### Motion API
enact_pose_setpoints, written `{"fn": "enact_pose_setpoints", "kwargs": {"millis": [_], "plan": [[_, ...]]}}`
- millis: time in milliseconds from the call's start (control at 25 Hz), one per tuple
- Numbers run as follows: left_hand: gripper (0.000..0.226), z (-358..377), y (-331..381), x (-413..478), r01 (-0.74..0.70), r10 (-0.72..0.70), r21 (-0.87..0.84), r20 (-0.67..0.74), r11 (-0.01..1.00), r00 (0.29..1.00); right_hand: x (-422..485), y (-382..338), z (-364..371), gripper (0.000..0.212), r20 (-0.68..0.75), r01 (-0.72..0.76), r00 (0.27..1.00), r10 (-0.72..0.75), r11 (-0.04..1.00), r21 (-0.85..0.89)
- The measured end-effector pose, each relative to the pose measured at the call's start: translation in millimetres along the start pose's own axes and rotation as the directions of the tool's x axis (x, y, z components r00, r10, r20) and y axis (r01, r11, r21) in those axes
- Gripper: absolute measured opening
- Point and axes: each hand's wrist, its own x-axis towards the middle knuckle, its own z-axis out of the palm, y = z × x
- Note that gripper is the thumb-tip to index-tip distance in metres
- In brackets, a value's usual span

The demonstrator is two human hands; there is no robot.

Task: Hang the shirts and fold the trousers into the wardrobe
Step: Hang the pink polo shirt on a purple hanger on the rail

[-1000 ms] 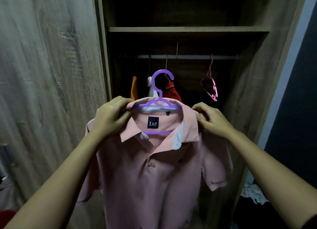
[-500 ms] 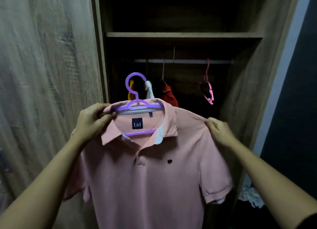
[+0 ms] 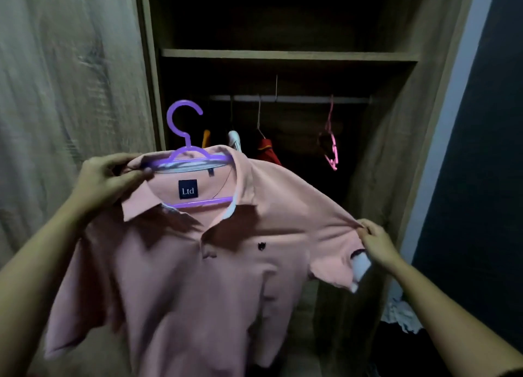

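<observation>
Holding the shirt (image 3: 198, 263) mid-frame on its hanger (image 3: 186, 150), left hand (image 3: 109, 178) pinching collar and hanger, right hand (image 3: 376, 242) pinching the sleeve; rail (image 3: 297, 99) above awaits, three garments up already, trousers unseen.

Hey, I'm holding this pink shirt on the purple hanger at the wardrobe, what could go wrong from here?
1. Your right hand pinches the sleeve and pulls it sideways; the pink polo shirt could slide askew on the purple hanger, since only the left hand pins collar to hanger.
2. The hook is close to the wardrobe frame, at the opening's left edge, and may knock it on the way to the rail.
</observation>
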Motion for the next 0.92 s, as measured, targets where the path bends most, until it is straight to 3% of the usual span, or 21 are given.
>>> {"fn": "enact_pose_setpoints", "kwargs": {"millis": [80,120,240,360,520,600,720,840,920], "plan": [[0.029,8,3,0,0.018,-0.018,-0.021,-0.002,1.000,1.000,-1,-5,5,0.027,0.040,0.005,0.999,0.006,0.965,-0.263],[0.026,13,5,-1,0.022,-0.022,-0.026,-0.001,0.999,1.000,-3,-17,10,0.031,0.004,0.069,0.997,-0.071,0.956,-0.284],[0.023,26,8,-4,0.027,-0.026,-0.036,0.025,0.999,0.999,-12,-74,26,0.043,-0.135,0.317,0.940,-0.312,0.948,0.016],[0.023,31,9,-4,0.058,-0.054,-0.073,0.058,0.996,0.997,-8,-104,41,0.039,-0.054,0.417,0.906,-0.420,0.907,-0.053],[0.023,27,9,-13,0.085,-0.081,-0.098,0.045,0.992,0.996,7,-109,54,0.028,-0.157,0.395,0.902,-0.402,0.915,-0.077],[0.033,18,9,-15,0.070,-0.065,-0.103,0.048,0.992,0.997,10,-114,54,0.021,-0.150,0.418,0.896,-0.418,0.908,-0.032],[0.053,2,9,-20,-0.011,0.008,0.035,0.073,0.999,0.997,20,-114,39,0.027,0.035,0.360,0.928,-0.370,0.919,0.162],[0.049,4,6,-25,-0.046,0.041,0.058,0.077,0.997,0.996,26,-104,25,0.037,0.257,0.061,0.947,-0.191,0.896,0.439],[0.043,13,4,-25,-0.001,0.003,-0.029,0.077,1.000,0.997,28,-102,25,0.024,0.318,-0.042,0.945,-0.078,0.935,0.353]]}}
